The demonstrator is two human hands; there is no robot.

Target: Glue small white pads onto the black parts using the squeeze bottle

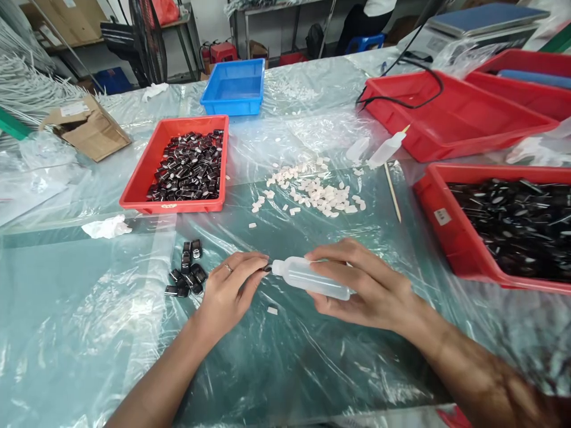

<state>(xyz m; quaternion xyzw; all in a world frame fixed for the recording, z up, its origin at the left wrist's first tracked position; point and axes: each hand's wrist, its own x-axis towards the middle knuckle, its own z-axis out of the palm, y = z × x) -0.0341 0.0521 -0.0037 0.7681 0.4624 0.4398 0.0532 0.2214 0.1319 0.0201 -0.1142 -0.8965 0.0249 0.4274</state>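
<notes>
I see the small translucent plastic squeeze bottle [312,278] lying sideways in my right hand [366,291], fingers wrapped round its body, nozzle pointing left. My left hand [232,285] pinches a tiny dark piece [267,268] right at the nozzle tip — too small to tell what it is. Both hands hover low over the plastic-covered desk [89,333].

Step, as I read it: dosing from the bottle onto the pinched piece. Next move calls for a light squeeze and a steady tip.

Just left of the left hand sits a small cluster of black glossy parts [187,276]; one white chip [272,310] lies below the nozzle. Further up — scattered white chips [312,193], red tray of black parts [178,166], second red tray [446,238] at right.
</notes>
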